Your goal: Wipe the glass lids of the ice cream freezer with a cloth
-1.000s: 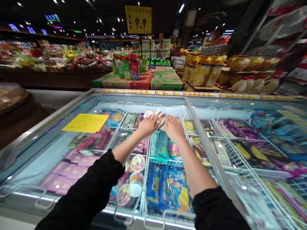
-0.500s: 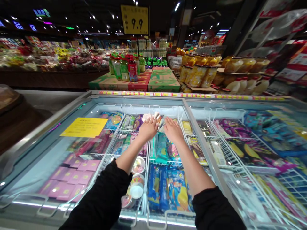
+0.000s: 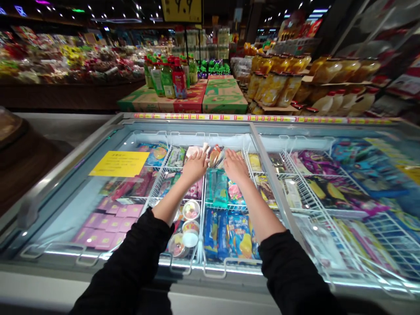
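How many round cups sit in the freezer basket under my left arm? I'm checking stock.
3 show: one cup just past the left sleeve, a second nearer, a third at the front. The arm may hide more.

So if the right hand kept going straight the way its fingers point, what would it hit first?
Probably the packets at the right hand's fingertips in the far basket, then the freezer's back wall; depth is unclear.
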The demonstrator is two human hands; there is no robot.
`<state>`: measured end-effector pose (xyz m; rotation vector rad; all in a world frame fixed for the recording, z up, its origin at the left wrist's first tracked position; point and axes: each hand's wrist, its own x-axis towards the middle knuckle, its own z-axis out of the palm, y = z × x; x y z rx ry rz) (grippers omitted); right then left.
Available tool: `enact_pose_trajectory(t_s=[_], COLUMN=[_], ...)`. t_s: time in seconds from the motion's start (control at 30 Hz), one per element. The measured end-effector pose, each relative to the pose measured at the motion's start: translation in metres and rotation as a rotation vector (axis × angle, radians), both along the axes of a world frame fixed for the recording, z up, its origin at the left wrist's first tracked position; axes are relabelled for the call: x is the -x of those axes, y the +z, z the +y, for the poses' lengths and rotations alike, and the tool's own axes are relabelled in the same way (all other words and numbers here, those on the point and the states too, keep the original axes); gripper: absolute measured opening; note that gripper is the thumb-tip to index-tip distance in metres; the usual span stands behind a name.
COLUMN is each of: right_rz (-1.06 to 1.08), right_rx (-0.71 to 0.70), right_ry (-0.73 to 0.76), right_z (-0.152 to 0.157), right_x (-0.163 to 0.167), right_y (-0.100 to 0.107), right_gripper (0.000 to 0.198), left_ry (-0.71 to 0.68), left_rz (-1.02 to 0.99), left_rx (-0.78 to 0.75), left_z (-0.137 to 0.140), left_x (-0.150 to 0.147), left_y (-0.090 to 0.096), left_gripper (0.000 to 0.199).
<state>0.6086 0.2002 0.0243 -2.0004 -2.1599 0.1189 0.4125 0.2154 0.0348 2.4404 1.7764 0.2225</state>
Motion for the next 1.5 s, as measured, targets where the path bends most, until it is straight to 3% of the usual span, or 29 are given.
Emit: enact_pose_trajectory(t_s=[0.1, 0.23, 0.4, 0.57, 0.7, 0.87, 1.0, 1.17, 1.33, 1.5], right_rz=[-0.014, -0.031, -0.045, -0.034, -0.019, -0.009, 0.002, -0.005, 0.006, -0.004], right_rx=[0.022, 0.062, 0.097, 0.085, 0.056, 0.035, 0.01, -0.03, -0.032, -0.01], right_ry=[-0.005, -0.021, -0.047, -0.054, -0.041, -0.036, -0.03, -0.016, -0.005, -0.005], right_z=[0.001, 0.011, 0.042, 0.073, 0.08, 0.08, 0.08, 0.08, 0.079, 0.077], right_x=[0.001, 0.004, 0.01, 0.01, 0.008, 0.006, 0.006, 0.01, 0.011, 0.01], right_y=[0.002, 0.007, 0.015, 0.015, 0.01, 0.007, 0.006, 0.006, 0.008, 0.011], right_gripper=[0.064, 0.064, 0.065, 0.065, 0.064, 0.064, 0.064, 0.064, 0.064, 0.064], left_ry=[-0.068, -0.099, -0.002, 0.05, -0.018, -0.142, -0.011, 0.088, -0.08, -0.163], left_rz=[0.004, -0.014, -0.031, -0.04, -0.057, -0.047, -0.009, -0.004, -0.007, -0.028], left_rx=[-0.034, -0.022, -0.008, -0.041, -0.075, -0.032, -0.048, -0.101, -0.116, -0.044], left_z=[-0.009, 0.019, 0.069, 0.067, 0.055, 0.091, 0.12, 0.101, 0.085, 0.125], left_x=[-0.011, -0.026, -0.028, -0.015, -0.018, -0.033, -0.026, -0.008, -0.021, -0.044], left_y=[-0.002, 0.003, 0.011, 0.0, -0.013, -0.004, 0.008, -0.003, -0.016, 0.0], left_gripper=[0.056, 0.053, 0.051, 0.051, 0.053, 0.052, 0.055, 0.054, 0.053, 0.058])
